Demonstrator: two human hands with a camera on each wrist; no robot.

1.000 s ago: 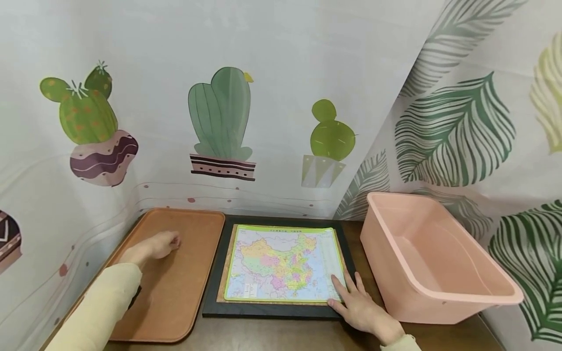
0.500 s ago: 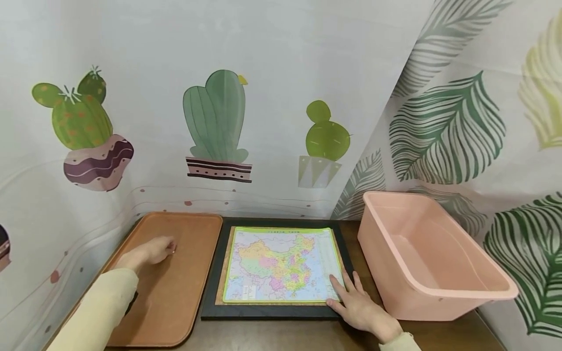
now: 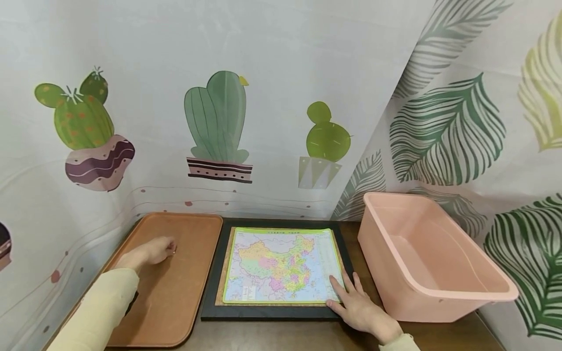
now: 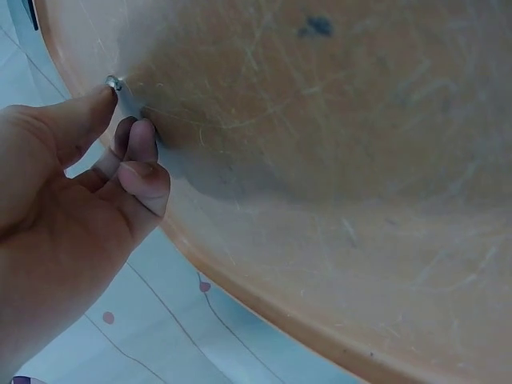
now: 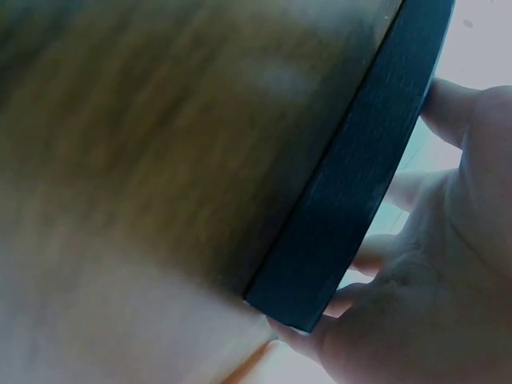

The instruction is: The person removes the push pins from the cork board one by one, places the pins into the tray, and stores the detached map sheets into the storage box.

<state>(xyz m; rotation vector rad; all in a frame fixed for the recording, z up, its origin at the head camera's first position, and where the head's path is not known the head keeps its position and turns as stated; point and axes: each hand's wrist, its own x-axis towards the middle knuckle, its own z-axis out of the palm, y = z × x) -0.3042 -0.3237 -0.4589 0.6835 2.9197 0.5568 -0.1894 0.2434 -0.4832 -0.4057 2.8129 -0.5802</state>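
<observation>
My left hand (image 3: 155, 251) is over the brown tray (image 3: 189, 278), thumb and curled fingers close to its surface. In the left wrist view, the thumb tip pinches a small shiny metallic piece (image 4: 114, 82) against the fingers; I cannot tell its kind. My right hand (image 3: 357, 307) lies with spread fingers on the lower right corner of a colourful map sheet (image 3: 276, 263) with a green border. Under the map is a cork board, its brown edge showing around the sheet, in a black frame (image 3: 263, 312). The right thumb and palm overlap the frame's corner.
A pink plastic bin (image 3: 395, 258) stands right of the frame, close to the right hand. Tray, frame and bin sit on a dark wooden table (image 3: 246, 336). Behind them hangs a white curtain (image 3: 272, 39) printed with cacti and leaves.
The head view has shifted slightly since a second ago. Both hands stay in place; a small glint now shows at the left fingertips.
</observation>
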